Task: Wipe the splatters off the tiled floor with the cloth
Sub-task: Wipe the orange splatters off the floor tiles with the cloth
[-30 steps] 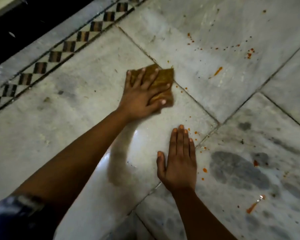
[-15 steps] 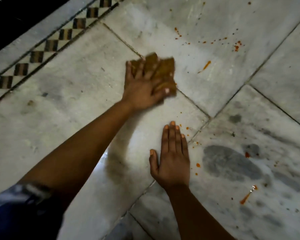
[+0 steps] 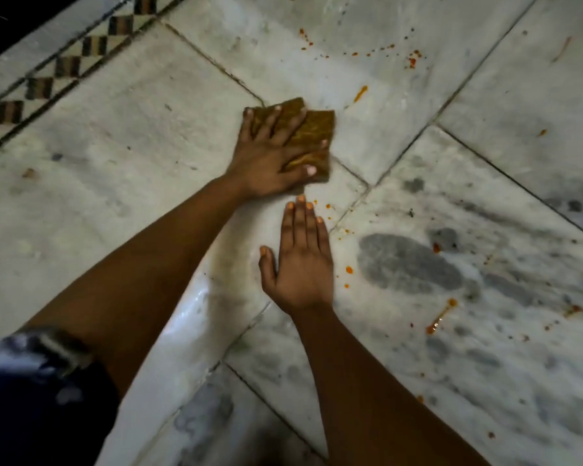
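A folded brown-yellow cloth (image 3: 313, 132) lies flat on the white marble tiled floor (image 3: 132, 136), astride a tile joint. My left hand (image 3: 266, 156) presses down on it with fingers spread, covering its left half. My right hand (image 3: 300, 260) rests flat on the floor just below the cloth, fingers together, holding nothing. Orange-red splatters dot the floor: an orange streak (image 3: 360, 94) above and right of the cloth, red dots (image 3: 413, 60) further up, small spots (image 3: 349, 270) beside my right hand, and a long smear (image 3: 440, 317) at lower right.
A patterned border strip (image 3: 68, 67) of dark squares runs diagonally across the upper left, with a dark area beyond it. Grey veined patches (image 3: 408, 260) mark the tile to the right. A wet shiny streak (image 3: 189, 307) lies between my forearms.
My left hand has slid the cloth a little to the right along the tile joint. My right hand has stayed flat on the floor.
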